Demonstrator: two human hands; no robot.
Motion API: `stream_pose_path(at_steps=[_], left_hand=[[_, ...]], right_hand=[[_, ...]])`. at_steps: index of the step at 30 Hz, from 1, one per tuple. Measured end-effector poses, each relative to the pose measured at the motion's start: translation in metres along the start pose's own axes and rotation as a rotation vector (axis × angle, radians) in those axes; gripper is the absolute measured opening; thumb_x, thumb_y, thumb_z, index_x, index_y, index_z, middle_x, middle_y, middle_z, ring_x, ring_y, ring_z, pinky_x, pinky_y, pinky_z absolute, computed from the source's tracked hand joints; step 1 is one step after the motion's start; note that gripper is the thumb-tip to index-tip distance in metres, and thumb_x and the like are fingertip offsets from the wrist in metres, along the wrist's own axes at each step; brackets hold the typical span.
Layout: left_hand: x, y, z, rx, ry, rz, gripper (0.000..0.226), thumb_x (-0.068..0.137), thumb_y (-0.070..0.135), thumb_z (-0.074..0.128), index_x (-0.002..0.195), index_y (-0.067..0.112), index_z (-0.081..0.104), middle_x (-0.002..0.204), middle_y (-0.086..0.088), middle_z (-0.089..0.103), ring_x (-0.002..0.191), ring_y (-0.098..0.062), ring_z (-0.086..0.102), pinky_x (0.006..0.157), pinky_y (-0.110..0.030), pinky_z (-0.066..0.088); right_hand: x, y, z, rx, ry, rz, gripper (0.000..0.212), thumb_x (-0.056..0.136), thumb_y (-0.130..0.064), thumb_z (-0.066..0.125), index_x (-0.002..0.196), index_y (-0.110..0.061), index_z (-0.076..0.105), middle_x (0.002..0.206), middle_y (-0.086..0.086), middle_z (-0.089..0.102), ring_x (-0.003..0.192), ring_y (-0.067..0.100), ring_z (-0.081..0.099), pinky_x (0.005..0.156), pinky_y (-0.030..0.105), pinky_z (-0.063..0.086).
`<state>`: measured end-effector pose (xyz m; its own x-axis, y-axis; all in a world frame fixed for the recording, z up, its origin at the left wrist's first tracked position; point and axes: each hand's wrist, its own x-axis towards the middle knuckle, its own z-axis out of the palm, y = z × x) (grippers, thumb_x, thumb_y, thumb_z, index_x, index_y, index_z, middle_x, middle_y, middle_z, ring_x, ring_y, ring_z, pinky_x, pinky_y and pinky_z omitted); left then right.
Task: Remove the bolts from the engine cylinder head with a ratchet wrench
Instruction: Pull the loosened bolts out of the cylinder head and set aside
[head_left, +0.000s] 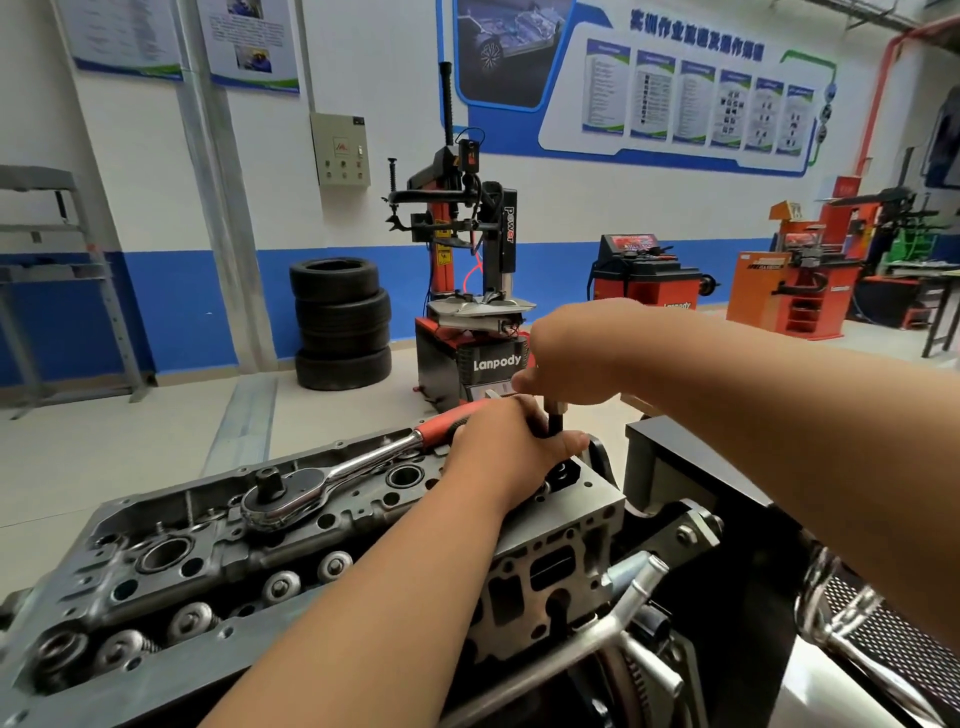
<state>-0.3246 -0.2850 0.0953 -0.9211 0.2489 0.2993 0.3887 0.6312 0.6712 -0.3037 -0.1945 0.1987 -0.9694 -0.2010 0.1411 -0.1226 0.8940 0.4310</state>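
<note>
The head (171, 525) is spread across the lower left of the frame. The ratchet (322, 480) is laid flat on top of it, chrome end to the left and red grip running up under the left hand (506, 449) — it isn't being swung at the moment. Just right of centre a dark bolt (556, 423) is stood upright out of the head's right end. It could be an extension bar instead; that can't be told for sure. Its lower part is wrapped by the left hand's fingers and its top is pinched from above by the right hand (563, 358).

The bolt is probably stiff steel, weighty for its size and likely oily — so slippery. It's best gripped firmly high up near the hex and drawn straight up, so the threads aren't dragged on the bore. The ratchet is best taken by the red grip.
</note>
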Motion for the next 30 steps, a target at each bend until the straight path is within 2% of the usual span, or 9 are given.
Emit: stream_pose_path(at_steps=[3, 6, 9, 13, 18, 21, 23, 26, 30], left_hand=[[-0.002, -0.002, 0.000, 0.008, 0.011, 0.034, 0.021, 0.074, 0.053, 0.071, 0.071, 0.035, 0.060, 0.096, 0.007, 0.061, 0.096, -0.013, 0.058, 0.090, -0.035, 0.049], [-0.002, -0.004, -0.001, 0.020, -0.023, 0.073, 0.020, 0.080, 0.045, 0.066, 0.095, 0.032, 0.071, 0.115, 0.000, 0.059, 0.107, -0.017, 0.055, 0.098, -0.037, 0.046], [-0.004, -0.002, -0.004, -0.014, -0.033, 0.127, 0.019, 0.084, 0.038, 0.066, 0.100, 0.030, 0.071, 0.109, 0.008, 0.063, 0.110, -0.017, 0.055, 0.099, -0.040, 0.044], [-0.002, 0.000, -0.004, -0.027, 0.012, 0.091, 0.022, 0.079, 0.041, 0.071, 0.093, 0.025, 0.067, 0.089, 0.013, 0.061, 0.095, -0.016, 0.059, 0.088, -0.040, 0.050], [0.001, 0.001, 0.000, 0.014, 0.052, -0.008, 0.038, 0.072, 0.055, 0.073, 0.058, 0.024, 0.056, 0.077, 0.009, 0.060, 0.076, -0.010, 0.058, 0.074, -0.035, 0.052], [-0.001, -0.001, -0.001, -0.006, 0.032, 0.028, 0.031, 0.073, 0.055, 0.072, 0.064, 0.028, 0.060, 0.080, 0.014, 0.059, 0.078, -0.005, 0.057, 0.073, -0.030, 0.051], [-0.002, -0.002, -0.003, -0.014, -0.014, 0.049, 0.016, 0.075, 0.048, 0.071, 0.079, 0.033, 0.065, 0.092, 0.016, 0.061, 0.083, -0.006, 0.059, 0.073, -0.025, 0.047], [-0.003, -0.004, -0.004, 0.008, -0.070, 0.053, 0.022, 0.081, 0.036, 0.065, 0.102, 0.030, 0.070, 0.108, 0.010, 0.059, 0.087, -0.008, 0.058, 0.072, -0.022, 0.046], [-0.004, -0.004, -0.006, -0.002, -0.087, 0.080, 0.013, 0.085, 0.033, 0.063, 0.097, 0.032, 0.066, 0.102, 0.011, 0.063, 0.089, -0.011, 0.060, 0.082, -0.029, 0.050]], right_hand=[[0.002, 0.001, -0.004, 0.041, -0.069, -0.074, 0.038, 0.097, -0.031, 0.044, 0.065, -0.011, 0.048, 0.063, 0.003, 0.042, 0.052, 0.015, 0.036, 0.045, 0.025, 0.026], [-0.001, 0.002, -0.007, 0.048, -0.192, -0.107, 0.019, 0.093, -0.015, 0.046, 0.092, -0.006, 0.062, 0.075, 0.006, 0.056, 0.059, 0.017, 0.047, 0.047, 0.023, 0.031], [-0.003, 0.002, -0.007, 0.136, -0.294, -0.097, 0.027, 0.092, -0.012, 0.045, 0.110, -0.006, 0.063, 0.100, 0.011, 0.065, 0.078, 0.022, 0.058, 0.054, 0.024, 0.038], [0.001, 0.004, -0.004, 0.270, -0.280, -0.068, 0.034, 0.094, -0.037, 0.049, 0.100, -0.007, 0.063, 0.085, 0.009, 0.061, 0.069, 0.021, 0.054, 0.055, 0.028, 0.042], [0.000, 0.004, 0.003, 0.076, -0.054, -0.001, 0.051, 0.099, -0.050, 0.034, 0.066, -0.013, 0.048, 0.064, 0.004, 0.049, 0.055, 0.015, 0.044, 0.047, 0.027, 0.027], [-0.002, 0.004, 0.002, 0.094, -0.074, -0.032, 0.040, 0.099, -0.034, 0.041, 0.071, -0.009, 0.055, 0.064, 0.005, 0.051, 0.053, 0.016, 0.043, 0.045, 0.025, 0.029], [-0.004, 0.006, 0.000, 0.117, -0.109, -0.072, 0.026, 0.096, -0.020, 0.044, 0.092, -0.005, 0.065, 0.080, 0.009, 0.062, 0.059, 0.018, 0.046, 0.044, 0.021, 0.029], [-0.008, 0.010, 0.000, 0.251, -0.111, -0.123, 0.023, 0.092, -0.008, 0.047, 0.106, -0.009, 0.065, 0.100, 0.008, 0.065, 0.073, 0.017, 0.048, 0.050, 0.019, 0.033], [-0.009, 0.009, 0.005, 0.287, -0.123, -0.164, 0.018, 0.093, -0.016, 0.050, 0.098, -0.006, 0.064, 0.080, 0.005, 0.056, 0.059, 0.012, 0.042, 0.043, 0.014, 0.033]])
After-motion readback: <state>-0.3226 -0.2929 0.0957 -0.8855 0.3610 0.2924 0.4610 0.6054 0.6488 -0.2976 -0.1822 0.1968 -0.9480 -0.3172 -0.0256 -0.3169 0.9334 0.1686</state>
